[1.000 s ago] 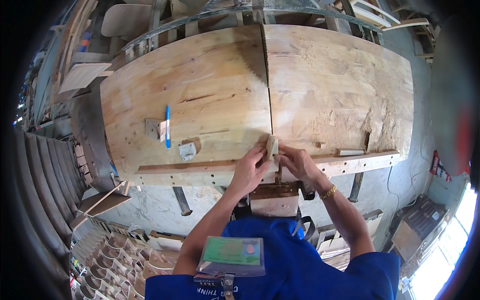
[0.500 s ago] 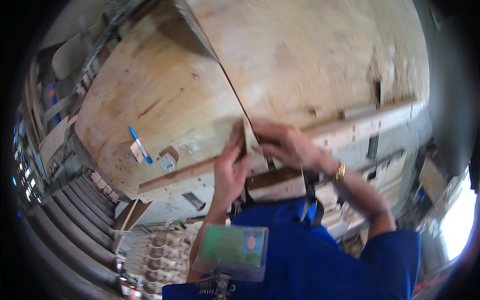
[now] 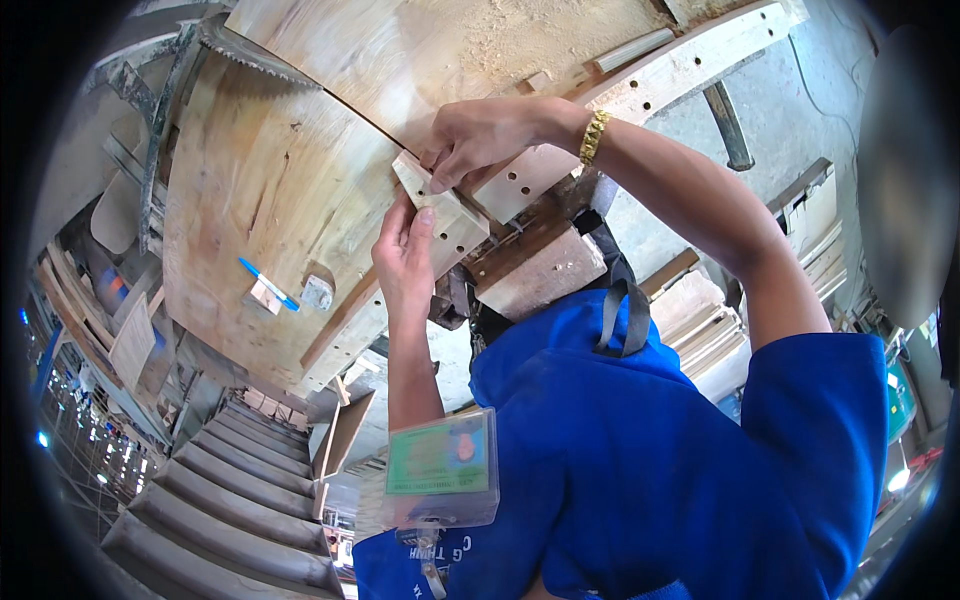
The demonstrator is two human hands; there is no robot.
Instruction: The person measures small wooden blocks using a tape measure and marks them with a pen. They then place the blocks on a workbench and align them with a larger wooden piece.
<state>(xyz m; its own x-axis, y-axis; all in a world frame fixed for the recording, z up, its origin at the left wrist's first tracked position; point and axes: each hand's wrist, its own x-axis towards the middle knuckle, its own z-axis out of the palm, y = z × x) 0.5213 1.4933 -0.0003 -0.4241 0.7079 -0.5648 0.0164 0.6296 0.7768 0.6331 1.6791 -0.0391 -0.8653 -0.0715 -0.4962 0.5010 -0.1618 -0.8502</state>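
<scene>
A short wooden block [image 3: 438,203] with small drilled holes lies at the front edge of a big wooden workbench [image 3: 270,190]. My left hand [image 3: 405,258] presses its fingers against the near end of the block. My right hand [image 3: 487,137], with a gold bracelet at the wrist, pinches the far end from above. A longer drilled wooden strip [image 3: 640,90] runs along the bench edge to the right of the block.
A blue pen [image 3: 266,281], a small wooden chip [image 3: 262,297] and a little metal piece [image 3: 318,292] lie on the left of the bench. A wooden block [image 3: 540,270] sits under the bench edge. Stacked boards [image 3: 215,510] lie lower left. A badge [image 3: 440,468] hangs from my blue shirt.
The view has tilted and come closer to the bench edge. Both hands have stayed on the small drilled block, with the right hand now gripping it from above.
</scene>
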